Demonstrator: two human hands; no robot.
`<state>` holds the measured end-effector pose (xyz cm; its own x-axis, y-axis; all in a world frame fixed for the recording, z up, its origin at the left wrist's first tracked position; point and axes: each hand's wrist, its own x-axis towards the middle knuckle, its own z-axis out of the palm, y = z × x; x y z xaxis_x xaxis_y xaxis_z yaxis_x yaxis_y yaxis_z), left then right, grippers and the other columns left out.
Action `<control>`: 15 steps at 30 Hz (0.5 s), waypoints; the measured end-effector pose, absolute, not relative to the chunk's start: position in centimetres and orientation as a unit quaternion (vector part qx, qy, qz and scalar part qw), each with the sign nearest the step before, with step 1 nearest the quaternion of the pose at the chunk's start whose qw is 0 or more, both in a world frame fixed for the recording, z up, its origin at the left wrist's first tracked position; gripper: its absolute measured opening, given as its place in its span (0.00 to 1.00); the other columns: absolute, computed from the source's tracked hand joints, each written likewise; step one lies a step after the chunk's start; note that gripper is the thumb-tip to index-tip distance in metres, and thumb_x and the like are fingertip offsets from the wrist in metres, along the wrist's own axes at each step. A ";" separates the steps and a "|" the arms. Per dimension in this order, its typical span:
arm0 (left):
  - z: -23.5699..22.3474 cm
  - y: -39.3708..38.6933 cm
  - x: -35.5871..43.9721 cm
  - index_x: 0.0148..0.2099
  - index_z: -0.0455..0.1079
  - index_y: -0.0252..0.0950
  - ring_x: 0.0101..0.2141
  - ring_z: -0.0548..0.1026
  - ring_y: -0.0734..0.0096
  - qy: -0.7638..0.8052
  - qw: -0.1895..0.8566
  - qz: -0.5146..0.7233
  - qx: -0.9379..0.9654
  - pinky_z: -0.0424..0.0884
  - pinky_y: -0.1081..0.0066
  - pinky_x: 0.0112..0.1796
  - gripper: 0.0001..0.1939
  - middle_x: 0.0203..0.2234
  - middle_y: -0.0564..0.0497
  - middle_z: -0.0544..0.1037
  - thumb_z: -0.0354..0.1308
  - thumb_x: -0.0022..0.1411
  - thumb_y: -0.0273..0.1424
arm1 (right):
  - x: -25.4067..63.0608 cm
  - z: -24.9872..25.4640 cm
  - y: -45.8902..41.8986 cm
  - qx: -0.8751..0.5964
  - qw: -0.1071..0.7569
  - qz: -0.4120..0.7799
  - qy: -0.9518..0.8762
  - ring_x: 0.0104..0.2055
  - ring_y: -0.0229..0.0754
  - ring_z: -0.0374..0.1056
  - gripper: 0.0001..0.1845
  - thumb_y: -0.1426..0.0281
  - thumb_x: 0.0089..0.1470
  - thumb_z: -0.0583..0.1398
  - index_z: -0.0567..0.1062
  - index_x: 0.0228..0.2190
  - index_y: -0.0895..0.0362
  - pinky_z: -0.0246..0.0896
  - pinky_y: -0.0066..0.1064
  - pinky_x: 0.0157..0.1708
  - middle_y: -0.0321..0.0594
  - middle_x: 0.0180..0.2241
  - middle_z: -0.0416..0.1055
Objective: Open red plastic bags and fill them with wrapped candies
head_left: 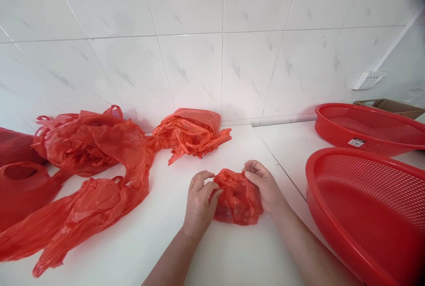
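Note:
A small red plastic bag (237,202), crumpled and partly see-through, lies on the white table (159,255) between my two hands. My left hand (201,199) pinches the bag's left edge near its top, with the fingers bent. On the other side, my right hand (264,184) has its thumb and fingers closed on the upper right edge. What is inside the bag, if anything, I cannot make out. Behind it, near the wall, sits a folded bundle of red plastic bags (189,131) with loose ends hanging forward.
A large heap of red plastic bags (86,140) spreads over the table's left side. To the right stand a near red mesh basket (318,197) and a far red basket (335,137). A cardboard box (395,106) sits behind them, below a wall socket (369,80).

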<state>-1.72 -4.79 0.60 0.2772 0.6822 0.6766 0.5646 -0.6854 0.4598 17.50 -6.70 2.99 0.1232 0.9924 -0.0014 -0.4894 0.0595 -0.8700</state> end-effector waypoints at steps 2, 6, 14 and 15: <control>0.7 -4.1 -2.6 0.33 0.67 0.39 0.49 0.65 0.60 0.406 0.041 0.469 0.783 0.64 0.58 0.48 0.05 0.44 0.47 0.68 0.53 0.59 0.23 | 18.5 2.8 -6.2 -0.426 0.678 0.510 -0.314 0.28 0.33 0.62 0.13 0.67 0.40 0.66 0.70 0.30 0.53 0.60 0.26 0.29 0.31 0.28 0.65; 0.6 -2.6 -4.4 0.33 0.64 0.38 0.46 0.66 0.61 0.459 -0.004 0.498 0.736 0.63 0.57 0.46 0.04 0.42 0.46 0.69 0.53 0.60 0.25 | 21.4 1.5 -5.0 -0.538 0.725 0.342 -0.262 0.30 0.33 0.62 0.11 0.67 0.41 0.64 0.70 0.29 0.54 0.62 0.26 0.31 0.31 0.29 0.65; 0.4 -2.6 -4.6 0.38 0.63 0.39 0.46 0.68 0.62 0.502 0.107 0.534 0.672 0.65 0.60 0.45 0.03 0.43 0.47 0.69 0.53 0.62 0.32 | 22.6 0.1 -4.4 -0.567 0.704 0.342 -0.259 0.37 0.38 0.67 0.17 0.62 0.44 0.65 0.71 0.37 0.52 0.65 0.30 0.36 0.35 0.36 0.68; 0.4 -2.5 -4.6 0.42 0.63 0.40 0.47 0.67 0.61 0.504 0.133 0.536 0.664 0.65 0.59 0.46 0.08 0.45 0.47 0.68 0.54 0.61 0.34 | 22.5 0.1 -4.4 -0.561 0.693 0.357 -0.278 0.41 0.40 0.67 0.19 0.59 0.45 0.64 0.71 0.40 0.52 0.66 0.32 0.39 0.37 0.39 0.69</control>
<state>-4.58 -2.53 0.36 -0.0828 0.8122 0.5774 0.5272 -0.4560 0.7170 22.52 -4.36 0.06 0.5909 0.8066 -0.0149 -0.1830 0.1161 -0.9762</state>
